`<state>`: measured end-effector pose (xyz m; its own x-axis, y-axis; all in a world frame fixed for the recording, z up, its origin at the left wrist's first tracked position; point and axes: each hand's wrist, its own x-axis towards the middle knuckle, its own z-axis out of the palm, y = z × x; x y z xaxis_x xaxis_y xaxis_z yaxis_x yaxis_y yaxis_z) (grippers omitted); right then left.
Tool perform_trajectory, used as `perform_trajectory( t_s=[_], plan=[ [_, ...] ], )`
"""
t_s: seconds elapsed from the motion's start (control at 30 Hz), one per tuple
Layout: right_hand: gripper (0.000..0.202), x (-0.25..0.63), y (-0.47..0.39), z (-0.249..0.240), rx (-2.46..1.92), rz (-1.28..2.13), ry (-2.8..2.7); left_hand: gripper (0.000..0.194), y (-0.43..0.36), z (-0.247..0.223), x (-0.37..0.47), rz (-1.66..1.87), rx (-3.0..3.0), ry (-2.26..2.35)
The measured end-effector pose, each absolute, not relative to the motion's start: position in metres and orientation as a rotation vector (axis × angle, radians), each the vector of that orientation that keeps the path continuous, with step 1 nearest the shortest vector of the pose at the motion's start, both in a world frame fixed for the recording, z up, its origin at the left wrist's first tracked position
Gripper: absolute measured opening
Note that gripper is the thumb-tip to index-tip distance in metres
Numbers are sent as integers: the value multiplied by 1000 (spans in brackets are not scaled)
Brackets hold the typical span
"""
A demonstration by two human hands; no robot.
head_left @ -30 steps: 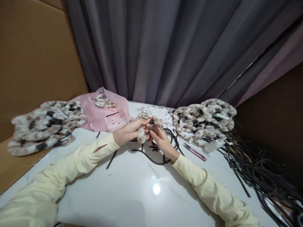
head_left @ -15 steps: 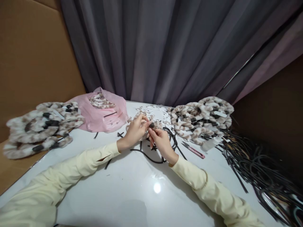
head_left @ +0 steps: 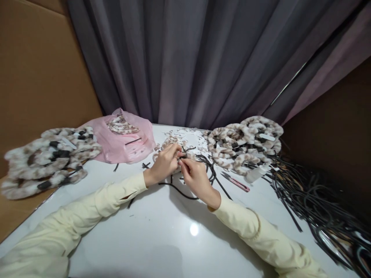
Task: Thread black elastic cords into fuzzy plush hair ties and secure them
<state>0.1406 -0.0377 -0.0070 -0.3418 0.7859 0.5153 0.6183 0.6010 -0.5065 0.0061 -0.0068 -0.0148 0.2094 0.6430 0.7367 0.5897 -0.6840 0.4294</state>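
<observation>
Near the middle of the white table, my left hand (head_left: 164,165) and my right hand (head_left: 197,178) meet, fingertips almost touching. Both are closed in a pinch on a furry white-and-brown piece (head_left: 189,156) with a dark part between the fingertips. Most of that piece is hidden behind my fingers. A black cord (head_left: 185,196) curves on the table below my hands, and more black cord (head_left: 213,173) lies coiled just right of them. Small snippers with pink handles (head_left: 236,182) rest right of the coil.
Furry rings with black parts are piled at the left (head_left: 31,162) and right (head_left: 246,143). A pink plastic bag (head_left: 127,144) lies back left, a small white bottle (head_left: 257,172) at the right. Many black cords (head_left: 319,204) spread over the right edge. Small hooks (head_left: 191,135) lie behind my hands.
My right hand has turned, its back now more toward the camera, and its fingertips sit slightly further left. The dark part between the fingers is more covered. The view has shifted slightly.
</observation>
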Motion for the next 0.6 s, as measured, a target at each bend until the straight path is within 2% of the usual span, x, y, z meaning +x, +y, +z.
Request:
perform_trajectory(
  t_s=[0.17, 0.27, 0.4, 0.6],
  plan=[
    [22, 145, -32, -9, -1131, 237, -2168, 18, -1, -14, 5, 1398, 2500, 1215],
    [20, 148, -33, -6, -1224, 66, -2315, 16, 0, -11, 5, 1333, 2544, 1226],
    [27, 153, -33, 4, -1332, -170, -2471, 16, -1, -10, 5, 1227, 2568, 1260],
    [24, 170, -13, 12, -1157, -70, -2366, 11, -7, 4, 7, 1174, 2321, 1240]
  ],
)
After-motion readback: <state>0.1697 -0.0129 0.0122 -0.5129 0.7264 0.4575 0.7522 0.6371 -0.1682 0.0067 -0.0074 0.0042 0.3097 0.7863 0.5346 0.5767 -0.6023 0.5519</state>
